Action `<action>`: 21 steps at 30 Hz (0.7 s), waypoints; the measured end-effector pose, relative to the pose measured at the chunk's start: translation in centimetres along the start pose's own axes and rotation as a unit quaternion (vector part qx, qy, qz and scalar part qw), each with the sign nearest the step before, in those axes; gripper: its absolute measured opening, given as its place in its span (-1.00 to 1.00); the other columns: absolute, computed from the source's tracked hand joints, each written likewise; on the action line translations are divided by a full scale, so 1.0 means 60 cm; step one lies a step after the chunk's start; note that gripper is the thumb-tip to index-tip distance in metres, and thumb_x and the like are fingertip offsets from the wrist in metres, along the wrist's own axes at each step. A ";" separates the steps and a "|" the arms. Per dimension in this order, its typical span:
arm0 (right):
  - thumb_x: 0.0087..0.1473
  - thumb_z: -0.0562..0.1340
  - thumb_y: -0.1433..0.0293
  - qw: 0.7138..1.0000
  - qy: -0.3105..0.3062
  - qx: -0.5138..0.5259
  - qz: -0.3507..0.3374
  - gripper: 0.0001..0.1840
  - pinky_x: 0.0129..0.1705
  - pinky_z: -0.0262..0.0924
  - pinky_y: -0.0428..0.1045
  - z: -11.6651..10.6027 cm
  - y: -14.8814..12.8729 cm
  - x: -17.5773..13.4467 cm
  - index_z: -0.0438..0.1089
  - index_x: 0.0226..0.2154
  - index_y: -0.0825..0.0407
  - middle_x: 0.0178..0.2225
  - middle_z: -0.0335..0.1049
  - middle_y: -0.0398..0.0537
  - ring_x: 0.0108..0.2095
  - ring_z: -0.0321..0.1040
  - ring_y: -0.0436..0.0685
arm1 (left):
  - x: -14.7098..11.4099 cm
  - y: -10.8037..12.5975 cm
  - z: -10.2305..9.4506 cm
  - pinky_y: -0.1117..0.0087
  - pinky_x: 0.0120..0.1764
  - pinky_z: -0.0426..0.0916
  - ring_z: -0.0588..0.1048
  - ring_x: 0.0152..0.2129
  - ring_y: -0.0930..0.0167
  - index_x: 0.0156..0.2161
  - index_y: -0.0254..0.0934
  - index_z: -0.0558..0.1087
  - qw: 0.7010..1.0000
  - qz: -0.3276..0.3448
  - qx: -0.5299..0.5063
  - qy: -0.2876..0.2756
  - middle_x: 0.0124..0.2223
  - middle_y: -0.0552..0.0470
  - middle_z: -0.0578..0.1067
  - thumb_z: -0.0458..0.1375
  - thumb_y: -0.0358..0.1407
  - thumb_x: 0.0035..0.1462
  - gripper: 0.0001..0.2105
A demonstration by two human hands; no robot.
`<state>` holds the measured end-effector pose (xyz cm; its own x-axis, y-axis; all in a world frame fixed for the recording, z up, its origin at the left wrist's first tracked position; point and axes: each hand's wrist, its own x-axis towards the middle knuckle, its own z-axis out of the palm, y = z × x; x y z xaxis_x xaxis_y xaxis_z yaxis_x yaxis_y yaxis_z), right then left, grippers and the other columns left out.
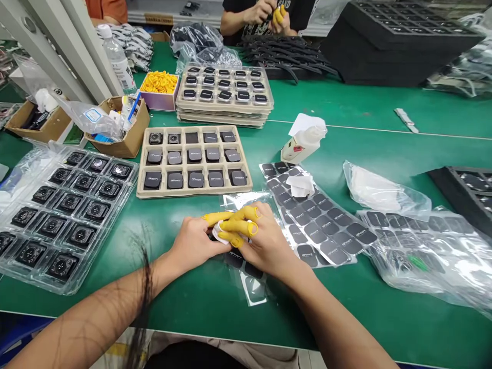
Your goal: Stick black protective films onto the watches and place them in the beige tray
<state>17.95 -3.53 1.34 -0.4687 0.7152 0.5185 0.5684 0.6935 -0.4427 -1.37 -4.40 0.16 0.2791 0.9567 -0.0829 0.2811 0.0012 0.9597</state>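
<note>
— So what have you got pinched between your hands there?

— A small dark square piece (235, 254), low over the green table (346, 110), right in front of me. My left hand (194, 245) closes round it from the side, and my right hand (261, 241) presses a white wipe (218, 231) onto it with yellow-capped fingertips (240, 225). Both hands are clenched on it; most of the piece is hidden under my fingers.

— Why the yellow caps?

— I'd say they keep fingerprints off the faces.

— And the clear strip beneath?

— That's a film sheet (251, 284) lying under my hands, just where I work, so it's within reach.

— What lies to your right?

— A sheet of dark stickers (319, 225) in rows, with a second white wipe (301, 185) resting on it, and a white bottle (302, 143) tipped on its side just beyond. Further right are clear bags (423, 241).

— And ahead of you?

— A beige tray (192, 160) with dark squares sitting one per pocket, which likely keeps them from rubbing. Behind it stands a stack of trays (225, 92), beside a box of yellow finger cots (159, 84).

— On your left?

— Clear blister trays (61, 210) of round-centred parts and a cardboard box (123, 128). Across the table a co-worker's hands (265, 13) wear the same caps.
</note>
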 end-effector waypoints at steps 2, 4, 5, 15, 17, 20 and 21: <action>0.21 0.26 0.47 0.999 0.021 -0.037 0.016 -0.89 -0.23 0.11 0.12 -0.001 0.006 0.001 0.43 -0.21 -0.07 -0.30 0.50 -0.03 -0.29 0.31 0.18 | 0.001 0.001 0.000 0.33 -0.09 0.59 0.67 -0.24 0.26 -0.05 -0.25 0.63 0.999 -0.013 -0.026 0.016 -0.18 0.05 0.69 0.42 -0.32 -0.10 -0.58; 0.21 0.28 0.44 0.998 0.027 -0.048 0.020 -0.92 -0.24 0.10 0.11 -0.005 0.007 0.002 0.42 -0.23 -0.06 -0.32 0.49 -0.05 -0.29 0.31 0.17 | 0.001 0.000 0.001 0.34 -0.07 0.58 0.66 -0.18 0.24 -0.02 -0.26 0.61 0.998 -0.019 -0.044 0.033 -0.13 0.02 0.69 0.43 -0.31 -0.11 -0.54; 0.20 0.30 0.42 0.999 0.025 -0.037 0.012 -0.93 -0.24 0.10 0.11 -0.006 0.006 0.001 0.41 -0.24 -0.07 -0.34 0.49 -0.07 -0.31 0.31 0.16 | 0.001 0.000 0.001 0.34 -0.09 0.59 0.66 -0.19 0.24 -0.03 -0.25 0.62 0.999 -0.017 -0.030 0.033 -0.13 0.02 0.69 0.43 -0.33 -0.12 -0.55; 0.17 0.34 0.33 0.984 0.133 -0.028 0.115 -0.89 -0.28 0.15 0.11 -0.008 0.005 -0.002 0.40 -0.36 -0.11 -0.44 0.49 -0.12 -0.42 0.32 0.14 | 0.004 -0.006 0.002 0.28 -0.04 0.60 0.68 -0.21 0.23 -0.03 -0.24 0.62 0.997 -0.032 -0.053 0.035 -0.17 0.00 0.69 0.46 -0.29 -0.14 -0.53; 0.19 0.31 0.32 0.993 0.085 0.006 0.085 -0.91 -0.29 0.16 0.11 -0.001 -0.003 -0.001 0.41 -0.35 -0.12 -0.44 0.50 -0.13 -0.40 0.35 0.15 | 0.006 -0.007 0.001 0.28 -0.04 0.60 0.68 -0.21 0.25 0.00 -0.22 0.61 0.998 -0.023 -0.047 0.026 -0.16 0.02 0.69 0.43 -0.36 -0.13 -0.52; 0.22 0.28 0.32 0.989 0.067 -0.064 0.113 -0.92 -0.29 0.12 0.12 0.007 -0.007 -0.001 0.45 -0.34 -0.09 -0.40 0.53 -0.07 -0.34 0.38 0.20 | 0.007 -0.007 0.002 0.29 -0.04 0.60 0.67 -0.19 0.24 -0.02 -0.23 0.61 0.998 -0.020 -0.044 0.028 -0.14 0.01 0.69 0.44 -0.33 -0.13 -0.53; 0.21 0.28 0.32 0.982 0.092 -0.095 0.138 -0.92 -0.29 0.10 0.12 0.008 -0.007 -0.002 0.45 -0.35 -0.08 -0.39 0.53 -0.05 -0.35 0.37 0.21 | 0.007 -0.007 0.003 0.29 -0.04 0.60 0.67 -0.18 0.23 -0.03 -0.24 0.62 0.998 -0.025 -0.044 0.034 -0.15 -0.01 0.69 0.45 -0.30 -0.13 -0.53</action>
<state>17.41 -3.86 1.11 -0.1588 0.8329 0.5302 0.7810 0.4345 -0.4486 -1.22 -4.06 -0.30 0.2032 0.9722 -0.1168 0.2102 0.0732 0.9749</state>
